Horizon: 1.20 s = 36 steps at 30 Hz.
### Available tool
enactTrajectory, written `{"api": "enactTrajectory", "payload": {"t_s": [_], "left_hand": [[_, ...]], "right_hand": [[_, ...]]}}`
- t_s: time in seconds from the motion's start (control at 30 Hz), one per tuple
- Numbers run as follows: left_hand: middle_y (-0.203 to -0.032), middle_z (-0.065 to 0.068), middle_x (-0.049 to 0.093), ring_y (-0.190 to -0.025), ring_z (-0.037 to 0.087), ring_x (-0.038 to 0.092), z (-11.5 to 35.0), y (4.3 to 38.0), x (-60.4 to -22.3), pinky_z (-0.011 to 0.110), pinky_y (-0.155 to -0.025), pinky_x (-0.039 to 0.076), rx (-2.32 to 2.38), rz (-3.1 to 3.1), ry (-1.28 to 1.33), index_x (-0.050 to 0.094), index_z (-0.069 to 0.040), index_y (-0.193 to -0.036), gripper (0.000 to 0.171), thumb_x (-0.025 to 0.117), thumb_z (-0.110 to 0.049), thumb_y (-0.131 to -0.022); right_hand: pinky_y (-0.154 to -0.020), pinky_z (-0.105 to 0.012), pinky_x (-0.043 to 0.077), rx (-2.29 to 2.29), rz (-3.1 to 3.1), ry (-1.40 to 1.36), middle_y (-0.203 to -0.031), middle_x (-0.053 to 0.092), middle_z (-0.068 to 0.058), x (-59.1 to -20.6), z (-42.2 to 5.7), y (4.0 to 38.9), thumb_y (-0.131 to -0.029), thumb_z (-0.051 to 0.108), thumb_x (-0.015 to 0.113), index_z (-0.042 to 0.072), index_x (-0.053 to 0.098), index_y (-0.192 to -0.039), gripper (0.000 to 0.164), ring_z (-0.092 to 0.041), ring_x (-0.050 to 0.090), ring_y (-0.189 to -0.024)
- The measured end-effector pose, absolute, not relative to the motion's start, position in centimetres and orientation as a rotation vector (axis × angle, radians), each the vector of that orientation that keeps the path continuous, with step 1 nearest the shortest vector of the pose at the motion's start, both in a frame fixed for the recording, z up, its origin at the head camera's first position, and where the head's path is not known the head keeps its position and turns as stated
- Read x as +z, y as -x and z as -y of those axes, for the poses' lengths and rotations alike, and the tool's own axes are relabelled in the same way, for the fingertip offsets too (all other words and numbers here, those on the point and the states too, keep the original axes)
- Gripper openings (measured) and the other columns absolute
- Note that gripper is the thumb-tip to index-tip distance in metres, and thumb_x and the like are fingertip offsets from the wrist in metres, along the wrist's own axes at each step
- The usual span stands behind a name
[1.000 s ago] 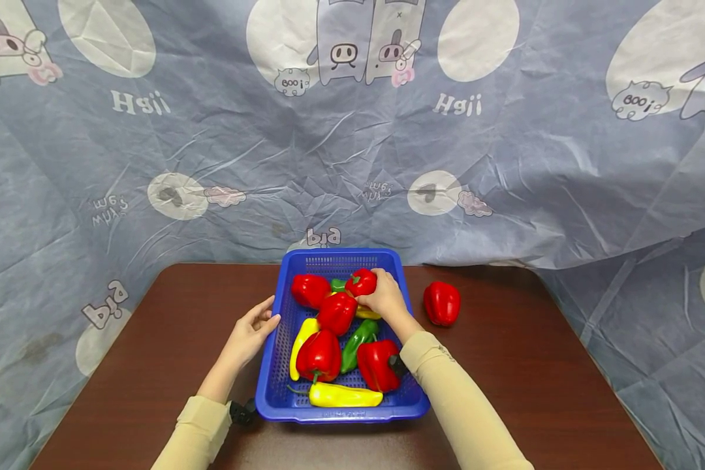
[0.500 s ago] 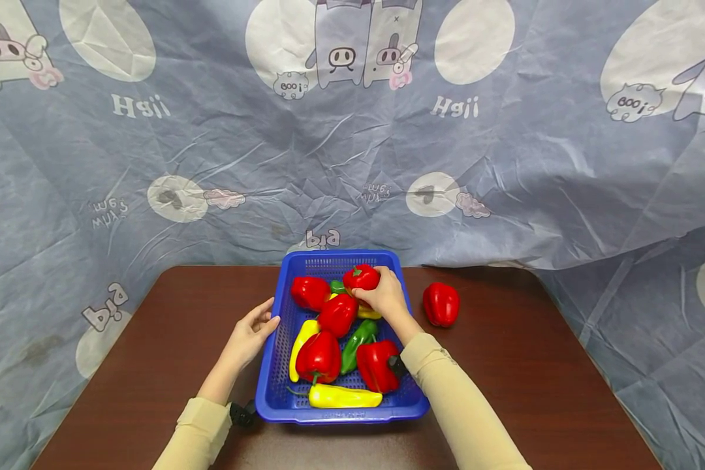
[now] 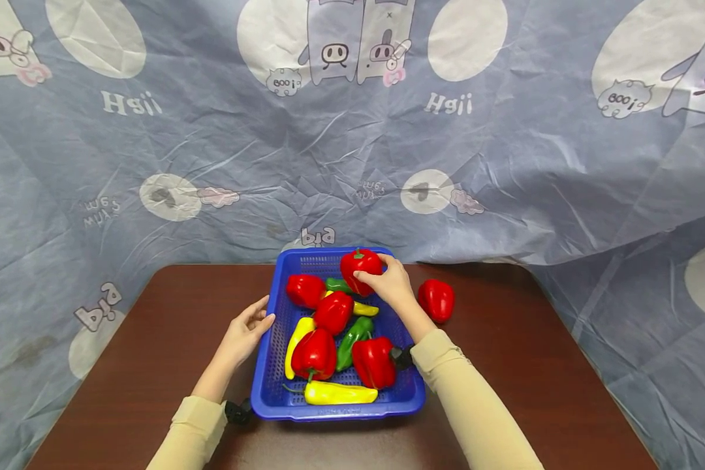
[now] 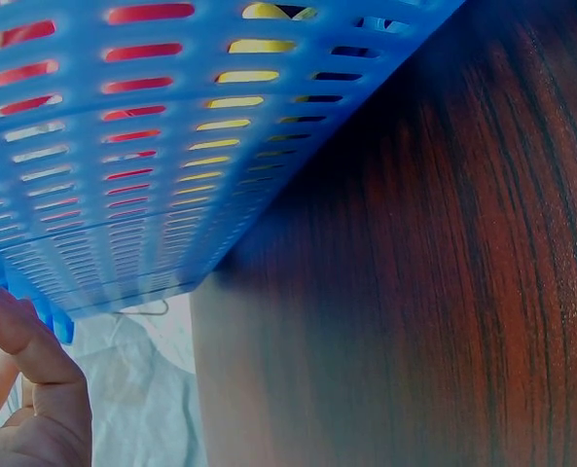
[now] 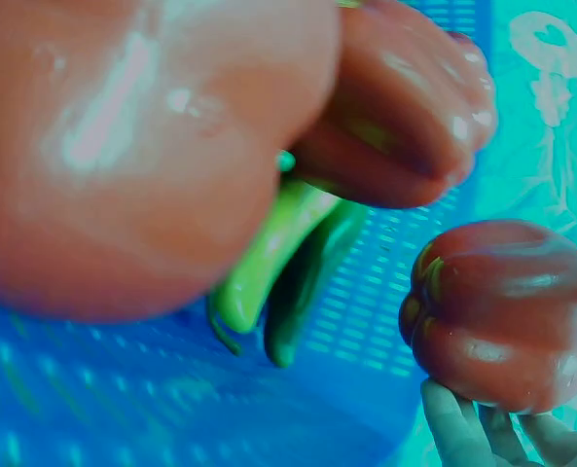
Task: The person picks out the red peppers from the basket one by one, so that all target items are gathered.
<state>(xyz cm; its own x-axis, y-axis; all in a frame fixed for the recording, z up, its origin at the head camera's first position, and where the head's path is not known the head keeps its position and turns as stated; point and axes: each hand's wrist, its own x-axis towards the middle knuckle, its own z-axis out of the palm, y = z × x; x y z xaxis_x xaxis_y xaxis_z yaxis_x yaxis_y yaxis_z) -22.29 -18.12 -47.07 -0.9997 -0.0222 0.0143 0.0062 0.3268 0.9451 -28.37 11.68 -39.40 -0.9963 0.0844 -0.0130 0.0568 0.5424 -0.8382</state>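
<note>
My right hand (image 3: 392, 282) grips a red bell pepper (image 3: 361, 266), stem up, above the far end of the blue basket (image 3: 341, 413). In the right wrist view, fingers press the held bell pepper (image 5: 512, 316) from below. My left hand (image 3: 242, 333) is at the basket's left rim, with bent fingers and the thumb on it; the left wrist view shows part of this hand (image 4: 45, 389) beside the perforated wall (image 4: 123, 214). Inside the basket lie several red bell peppers (image 3: 314, 354), long yellow peppers (image 3: 341, 393) and green peppers (image 3: 354, 343).
Another red bell pepper (image 3: 437, 301) lies on the dark wooden table (image 3: 505, 365), right of the basket. Behind the table hangs a grey-blue printed cloth (image 3: 305, 150). Black wrist devices (image 3: 238, 412) sit near both cuffs.
My right hand has lifted the red bell pepper up from among the others toward the far rim, uncovering more of a yellow pepper. The left hand stays at the rim.
</note>
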Motion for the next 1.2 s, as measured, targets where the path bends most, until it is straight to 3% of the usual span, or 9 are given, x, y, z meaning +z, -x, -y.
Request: {"api": "enactTrajectory", "payload": {"t_s": [0.27,0.47,0.77,1.0,1.2], "left_hand": [[-0.106,0.013,0.059,-0.076,0.002,0.057,18.1,22.3,-47.0,0.016,-0.072,0.049,-1.830,2.533,-0.002,0.044,-0.003,-0.147,0.054,0.063,-0.014,-0.097],[-0.105,0.011,0.058,-0.076,0.001,0.057,18.2,22.4,-46.9,0.016,-0.072,0.048,-1.830,2.534,0.007,0.044,-0.003,-0.147,0.055,0.063,-0.015,-0.097],[-0.107,0.013,0.059,-0.076,0.001,0.058,18.3,22.4,-47.2,0.017,-0.071,0.050,-1.826,2.547,-0.015,0.044,-0.004,-0.147,0.056,0.064,-0.016,-0.096],[-0.108,0.015,0.059,-0.076,0.002,0.058,18.3,22.4,-47.2,0.018,-0.071,0.050,-1.818,2.551,-0.030,0.044,-0.005,-0.147,0.055,0.063,-0.017,-0.097],[-0.109,0.018,0.059,-0.075,0.001,0.057,18.2,22.3,-47.0,0.017,-0.070,0.050,-1.830,2.535,-0.017,0.044,-0.003,-0.147,0.055,0.064,-0.016,-0.097]], "right_hand": [[-0.105,-0.048,0.044,1.819,2.556,0.143,-0.142,0.049,-0.018,-37.8,-14.3,27.9,-0.087,0.031,0.070,0.004,0.040,-0.146,0.072,-0.033,0.050,-0.128],[-0.102,-0.042,0.049,2.031,2.386,0.225,-0.143,0.047,-0.021,-37.1,-17.4,27.8,-0.091,0.027,0.067,0.001,0.034,-0.148,0.071,-0.030,0.057,-0.121],[-0.086,-0.019,0.053,2.180,2.245,0.331,-0.147,0.043,-0.016,-37.2,-23.2,27.0,-0.095,0.030,0.057,0.001,0.025,-0.153,0.072,-0.003,0.062,-0.092],[-0.079,-0.016,0.051,2.220,2.141,0.408,-0.123,0.049,0.000,-38.8,-27.0,26.3,-0.096,0.031,0.056,0.004,0.025,-0.152,0.070,0.000,0.061,-0.086],[-0.076,-0.018,0.052,2.265,2.062,0.519,-0.094,0.059,0.014,-40.7,-30.0,26.1,-0.096,0.032,0.054,0.017,0.045,-0.123,0.032,-0.002,0.063,-0.081]]}}
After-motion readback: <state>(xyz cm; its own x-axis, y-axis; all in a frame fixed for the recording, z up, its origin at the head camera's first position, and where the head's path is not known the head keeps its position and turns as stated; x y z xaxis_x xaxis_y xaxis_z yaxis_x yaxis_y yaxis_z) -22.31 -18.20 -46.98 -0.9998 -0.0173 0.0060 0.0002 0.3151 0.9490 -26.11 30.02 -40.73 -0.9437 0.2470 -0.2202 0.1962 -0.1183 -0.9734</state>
